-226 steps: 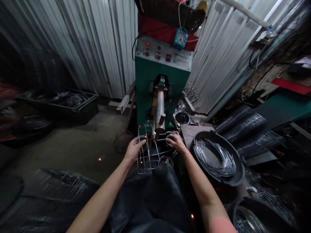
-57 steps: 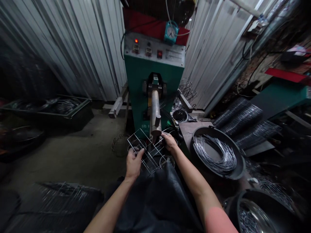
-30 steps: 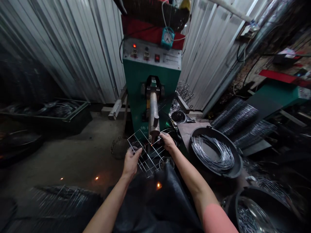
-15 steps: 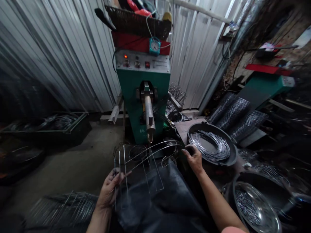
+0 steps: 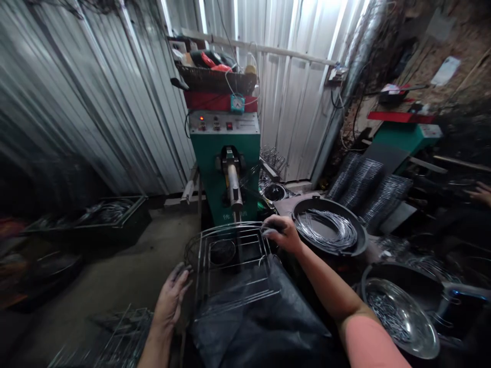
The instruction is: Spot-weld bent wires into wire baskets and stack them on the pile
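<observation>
A wire rack [image 5: 240, 232] of thin metal rods sits in front of the green machine [image 5: 226, 140], its curved top bars just under the machine's metal arm [image 5: 235, 191]. My right hand [image 5: 283, 233] pinches the rack at its upper right corner. To the left of the frame, my left hand [image 5: 171, 296] is off the wires, its fingers loosely stretched and holding nothing. Dark sheeting [image 5: 261, 317] lies below the rack, over my lap area.
On the right, a black pan [image 5: 362, 245] holds bundled wires. A clear bowl [image 5: 425, 342] of small metal pieces stands nearer. Wire grids [image 5: 118, 337] lie at lower left. A green bin [image 5: 134, 209] is farther left. Another person's hand [image 5: 482, 194] shows at the right edge.
The rack has turned from a slant to squarely facing the machine. My left hand has let go of it. My right hand has moved left, and the view has tilted up.
</observation>
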### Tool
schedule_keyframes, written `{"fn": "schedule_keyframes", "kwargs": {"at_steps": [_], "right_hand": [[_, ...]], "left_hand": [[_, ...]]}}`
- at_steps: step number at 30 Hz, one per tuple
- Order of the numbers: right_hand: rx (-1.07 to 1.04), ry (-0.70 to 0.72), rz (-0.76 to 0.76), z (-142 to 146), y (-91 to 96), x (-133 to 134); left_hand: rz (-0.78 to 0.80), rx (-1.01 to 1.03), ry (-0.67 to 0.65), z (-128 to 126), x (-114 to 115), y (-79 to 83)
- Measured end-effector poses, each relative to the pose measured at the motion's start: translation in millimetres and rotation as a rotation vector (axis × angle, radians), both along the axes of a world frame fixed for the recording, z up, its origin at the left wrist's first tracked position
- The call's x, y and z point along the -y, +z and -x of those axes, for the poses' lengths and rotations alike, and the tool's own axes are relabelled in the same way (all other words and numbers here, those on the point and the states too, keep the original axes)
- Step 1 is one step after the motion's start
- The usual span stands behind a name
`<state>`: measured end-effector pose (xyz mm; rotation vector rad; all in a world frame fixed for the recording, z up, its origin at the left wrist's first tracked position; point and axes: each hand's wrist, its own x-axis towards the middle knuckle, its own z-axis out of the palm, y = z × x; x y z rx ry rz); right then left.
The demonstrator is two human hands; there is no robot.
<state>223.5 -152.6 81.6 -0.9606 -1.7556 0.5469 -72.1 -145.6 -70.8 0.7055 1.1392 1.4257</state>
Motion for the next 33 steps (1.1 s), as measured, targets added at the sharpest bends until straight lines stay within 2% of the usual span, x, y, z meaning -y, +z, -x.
{"fn": "schedule_keyframes", "kwargs": {"at_steps": [2,3,5,8,11,13,15,17,22,24,27,33], "right_hand": [[0.076,0.067,0.007,11.9,11.4,0.3],[0.094,0.092,0.011,16.9,16.2,0.2],[0.072,0.111,0.028,24.3,24.9,-0.3],[-0.053,0.128,0.100,27.3,37.3,-2.8],[-0.224,0.175,0.252,21.6,45.6,-11.3],[-0.334,0.180,0.382,15.4,45.0,-21.0],[-0.397,0.146,0.524,9.9,37.3,-32.2],[-0.401,0.078,0.654,6.8,22.4,-42.3],[-0.331,-0.083,0.843,7.3,-33.1,-57.2],[-0.281,-0.106,0.853,6.3,-54.8,-61.6],[-0.209,-0.105,0.787,0.7,-80.0,-68.9],[-0.062,-0.028,0.702,-8.7,-105.3,-79.5]], "left_hand": [[-0.134,-0.142,0.088,5.3,0.3,28.2],[-0.224,-0.219,0.087,5.7,1.6,46.3],[-0.392,-0.403,0.010,1.2,4.4,86.2],[-0.501,-0.539,-0.068,-13.8,2.2,140.1],[-0.496,-0.584,-0.107,-27.9,-8.8,172.3],[-0.448,-0.561,-0.199,-33.6,-18.2,179.9],[-0.367,-0.528,-0.310,-36.8,-27.2,176.7],[-0.274,-0.486,-0.377,-38.8,-35.0,163.8],[-0.072,-0.372,-0.447,-43.5,-48.8,112.2],[-0.013,-0.374,-0.499,-45.8,-53.7,94.5],[0.021,-0.393,-0.560,-48.9,-61.2,76.8],[0.033,-0.544,-0.766,-47.0,-76.2,59.6]]}}
